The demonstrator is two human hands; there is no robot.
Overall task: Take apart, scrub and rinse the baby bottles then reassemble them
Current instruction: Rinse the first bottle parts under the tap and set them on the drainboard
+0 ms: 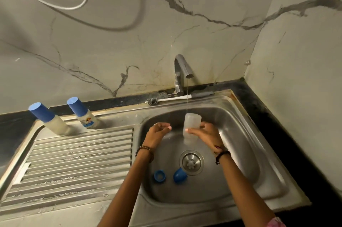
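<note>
Right hand [207,133] gripping clear bottle body [191,127] under tap stream | left hand [157,134] hovering loosely curled, holding nothing | blue collar [159,176], cap [179,175] lying near drain [191,162]

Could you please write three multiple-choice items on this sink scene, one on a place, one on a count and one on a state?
1. Where does the bottle brush lie?
A. in the basin beside the drain
B. on the sink's back ledge, behind the tap
C. on the ribbed draining board

2. How many blue-capped bottles stand on the draining board?
A. one
B. two
C. four

3. What is the tap doing?
A. running a thin stream
B. shut off and dry
C. spraying sideways at the wall

Answers:
1 B: the brush rests along the ledge at the tap's foot.
2 B: one capped bottle stands beside another.
3 A: a thin stream falls onto the clear bottle body held by the right hand.
</note>
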